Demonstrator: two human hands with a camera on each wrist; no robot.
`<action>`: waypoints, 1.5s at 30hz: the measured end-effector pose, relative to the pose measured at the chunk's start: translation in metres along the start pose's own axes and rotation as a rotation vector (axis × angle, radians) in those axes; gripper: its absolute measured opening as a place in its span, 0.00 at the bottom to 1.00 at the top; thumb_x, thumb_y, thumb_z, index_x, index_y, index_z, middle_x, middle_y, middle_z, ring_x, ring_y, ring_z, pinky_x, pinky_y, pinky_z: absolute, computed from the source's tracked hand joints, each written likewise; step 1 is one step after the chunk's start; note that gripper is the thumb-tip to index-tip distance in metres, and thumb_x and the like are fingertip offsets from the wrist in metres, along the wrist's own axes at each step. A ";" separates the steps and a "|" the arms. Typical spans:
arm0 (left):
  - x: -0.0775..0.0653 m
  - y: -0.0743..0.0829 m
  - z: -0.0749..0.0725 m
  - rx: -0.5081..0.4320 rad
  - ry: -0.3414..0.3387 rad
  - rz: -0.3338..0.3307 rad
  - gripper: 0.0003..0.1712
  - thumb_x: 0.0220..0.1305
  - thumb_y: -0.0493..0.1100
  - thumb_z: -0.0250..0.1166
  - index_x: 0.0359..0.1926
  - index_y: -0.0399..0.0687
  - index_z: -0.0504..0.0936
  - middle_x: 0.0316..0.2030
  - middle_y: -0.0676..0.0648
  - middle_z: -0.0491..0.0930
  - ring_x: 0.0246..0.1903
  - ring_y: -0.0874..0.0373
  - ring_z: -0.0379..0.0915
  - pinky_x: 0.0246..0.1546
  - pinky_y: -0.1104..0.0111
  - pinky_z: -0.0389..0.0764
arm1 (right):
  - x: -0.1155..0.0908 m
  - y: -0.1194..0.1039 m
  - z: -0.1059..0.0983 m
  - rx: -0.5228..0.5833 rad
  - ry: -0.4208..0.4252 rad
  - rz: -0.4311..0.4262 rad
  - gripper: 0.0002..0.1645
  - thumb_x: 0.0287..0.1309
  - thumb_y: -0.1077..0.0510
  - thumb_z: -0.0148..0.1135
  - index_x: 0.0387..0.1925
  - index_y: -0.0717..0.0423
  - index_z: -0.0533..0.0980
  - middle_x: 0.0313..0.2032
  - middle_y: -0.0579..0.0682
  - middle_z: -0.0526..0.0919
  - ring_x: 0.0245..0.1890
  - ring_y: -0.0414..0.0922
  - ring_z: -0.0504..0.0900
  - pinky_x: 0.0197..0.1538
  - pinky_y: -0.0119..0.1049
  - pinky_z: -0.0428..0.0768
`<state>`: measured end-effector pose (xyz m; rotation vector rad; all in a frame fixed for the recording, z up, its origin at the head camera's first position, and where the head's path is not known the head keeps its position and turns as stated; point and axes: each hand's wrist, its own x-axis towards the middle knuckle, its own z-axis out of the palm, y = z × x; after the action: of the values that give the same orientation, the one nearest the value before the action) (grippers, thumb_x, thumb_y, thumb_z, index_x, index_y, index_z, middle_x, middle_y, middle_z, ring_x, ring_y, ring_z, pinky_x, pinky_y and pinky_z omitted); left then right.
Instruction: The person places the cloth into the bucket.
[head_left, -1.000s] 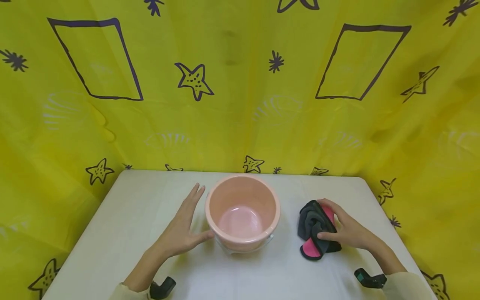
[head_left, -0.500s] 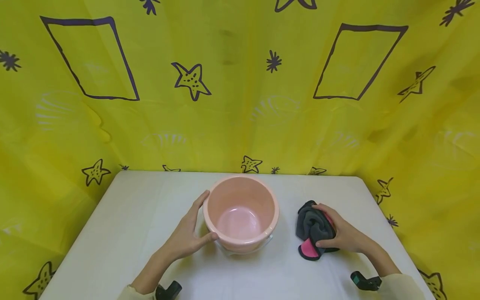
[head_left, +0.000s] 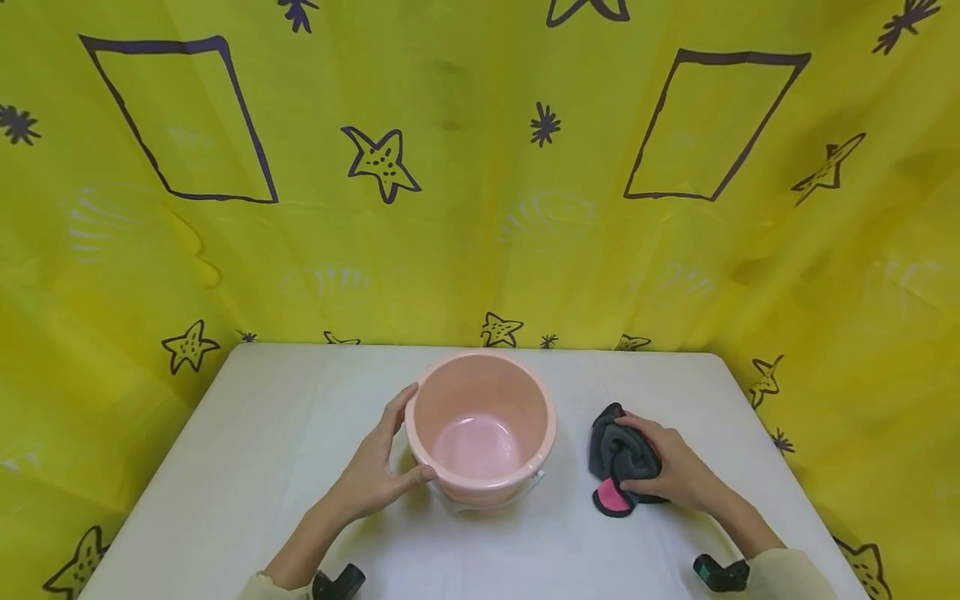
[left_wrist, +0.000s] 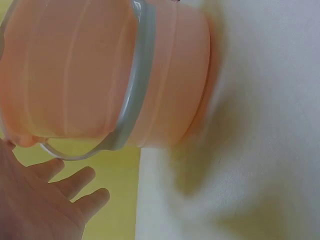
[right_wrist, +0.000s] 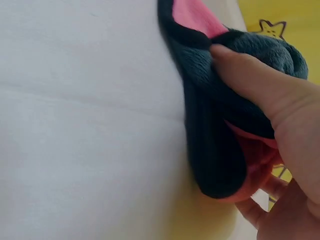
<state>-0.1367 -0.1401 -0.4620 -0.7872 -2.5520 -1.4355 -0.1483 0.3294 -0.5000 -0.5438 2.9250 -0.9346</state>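
Note:
A pink bucket [head_left: 480,482] stands upright near the middle of the table, its inside bare. Its pale grey handle [left_wrist: 137,80] hangs down across the outer wall. My left hand [head_left: 370,473] is at the bucket's left side, thumb and a fingertip right at the rim, the other fingers [left_wrist: 75,182] spread and straight. To the right of the bucket, my right hand [head_left: 681,472] grips a crumpled grey plush cloth [head_left: 624,450] with a pink reverse and black edging. In the right wrist view the thumb [right_wrist: 245,75] presses on its grey side, with fingers behind it.
The white table [head_left: 300,400] has its far edge against a yellow curtain [head_left: 450,250] printed with stars and shells. The curtain also rises along both sides. A dark wrist camera [head_left: 339,582] sits at the left sleeve, another camera [head_left: 722,573] at the right.
My left hand has come in to the bucket's rim, its raised fingers lowered. My right hand has tightened round the cloth and drawn it slightly left, bunching it. The bucket keeps its place.

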 end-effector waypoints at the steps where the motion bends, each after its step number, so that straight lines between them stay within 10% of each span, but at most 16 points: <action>1: 0.000 0.000 0.000 -0.002 0.002 0.000 0.62 0.50 0.60 0.74 0.77 0.62 0.44 0.75 0.54 0.50 0.70 0.44 0.56 0.61 0.37 0.64 | 0.000 -0.002 0.000 -0.001 0.001 0.007 0.55 0.35 0.49 0.83 0.67 0.44 0.66 0.66 0.59 0.68 0.59 0.61 0.69 0.55 0.71 0.69; 11: 0.000 0.001 0.000 -0.043 0.011 0.011 0.61 0.51 0.56 0.75 0.77 0.61 0.45 0.75 0.55 0.50 0.71 0.49 0.53 0.65 0.44 0.63 | 0.002 -0.015 0.000 0.006 0.028 0.051 0.42 0.37 0.66 0.80 0.57 0.45 0.73 0.56 0.57 0.79 0.56 0.61 0.76 0.56 0.66 0.73; 27: -0.002 -0.003 0.005 -0.092 0.015 0.003 0.61 0.52 0.51 0.76 0.77 0.61 0.44 0.75 0.54 0.50 0.68 0.47 0.59 0.63 0.47 0.68 | 0.010 -0.045 -0.045 0.006 0.139 -0.031 0.36 0.43 0.62 0.78 0.55 0.44 0.74 0.51 0.54 0.82 0.49 0.57 0.80 0.50 0.63 0.78; 45: -0.003 -0.005 0.007 -0.162 0.017 -0.005 0.60 0.53 0.50 0.75 0.77 0.64 0.45 0.75 0.55 0.50 0.64 0.43 0.66 0.61 0.49 0.72 | 0.050 -0.115 -0.095 -0.031 0.222 -0.305 0.35 0.42 0.59 0.80 0.55 0.43 0.76 0.46 0.43 0.84 0.40 0.41 0.79 0.45 0.42 0.81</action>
<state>-0.1353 -0.1372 -0.4708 -0.7867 -2.4508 -1.6593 -0.1706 0.2785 -0.3530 -0.9697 3.1134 -1.0394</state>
